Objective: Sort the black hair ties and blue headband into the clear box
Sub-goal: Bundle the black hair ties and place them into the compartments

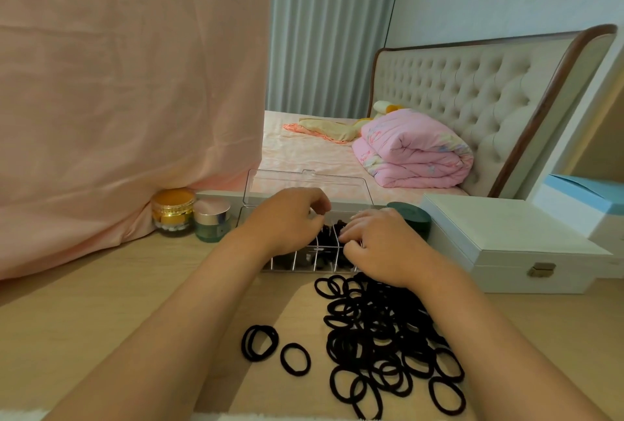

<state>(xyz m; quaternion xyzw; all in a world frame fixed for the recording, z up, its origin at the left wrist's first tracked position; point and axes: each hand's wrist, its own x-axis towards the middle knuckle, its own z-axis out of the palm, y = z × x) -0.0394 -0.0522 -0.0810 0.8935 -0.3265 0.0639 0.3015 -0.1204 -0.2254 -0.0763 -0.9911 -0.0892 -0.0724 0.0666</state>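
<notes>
A clear box (pixel 297 260) with inner dividers stands on the wooden table, its lid (pixel 307 184) raised behind it. Dark hair ties lie in its middle compartments (pixel 326 235). My left hand (pixel 287 218) hovers over the box's left half with curled fingers; whether it holds anything is hidden. My right hand (pixel 381 245) is over the right half, its fingertips curled down onto black ties in a compartment. A big pile of black hair ties (pixel 381 336) lies on the table in front of the box. No blue headband is in view.
Two loose ties (pixel 260 343) and a single one (pixel 294 359) lie left of the pile. A white case (pixel 513 245) stands on the right, with a dark green tin (pixel 413 214) beside the box. A gold jar (pixel 173 211) and a green jar (pixel 212 219) stand on the left by a pink cloth (pixel 118 99).
</notes>
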